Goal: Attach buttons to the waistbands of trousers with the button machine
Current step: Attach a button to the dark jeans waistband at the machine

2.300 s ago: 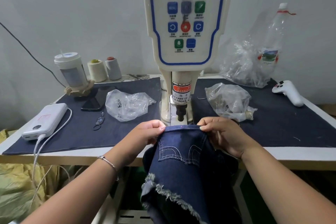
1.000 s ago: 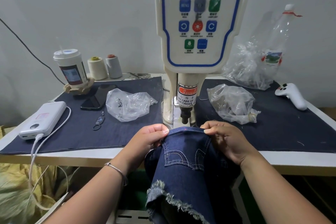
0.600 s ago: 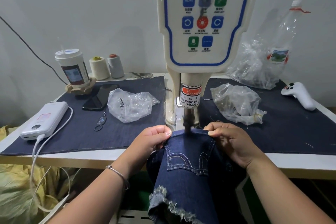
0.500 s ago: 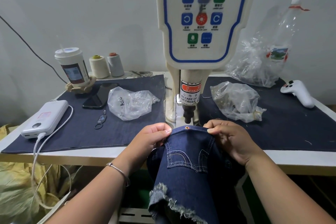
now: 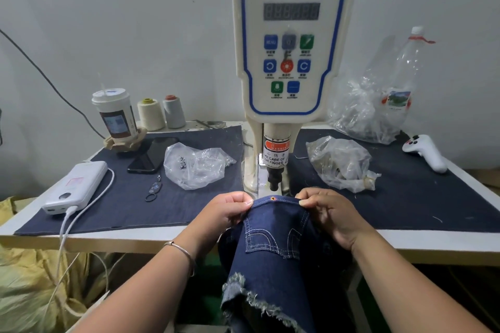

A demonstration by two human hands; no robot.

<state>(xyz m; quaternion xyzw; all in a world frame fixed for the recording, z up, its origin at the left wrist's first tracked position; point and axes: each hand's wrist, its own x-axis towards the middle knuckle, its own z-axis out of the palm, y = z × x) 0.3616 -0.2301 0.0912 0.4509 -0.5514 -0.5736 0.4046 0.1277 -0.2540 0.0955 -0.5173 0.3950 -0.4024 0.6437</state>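
A pair of dark denim trousers (image 5: 273,254) with a frayed hem hangs over the table's front edge, waistband up under the button machine (image 5: 289,43). My left hand (image 5: 227,209) pinches the waistband on the left and my right hand (image 5: 328,211) pinches it on the right, stretching it flat. A small metal button (image 5: 273,198) with a reddish centre sits in the waistband between my hands. The machine's dark punch head (image 5: 274,181) stands raised just above the button.
Two clear plastic bags (image 5: 196,163) (image 5: 342,163) lie on the dark mat either side of the machine. On the left are a power bank (image 5: 77,186) with cable, a phone (image 5: 153,154), a cup (image 5: 115,116) and thread spools (image 5: 161,112). A white controller (image 5: 424,151) lies far right.
The punch came down onto the waistband and rose again, leaving a button in the denim. My hands have kept their grip on the waistband.
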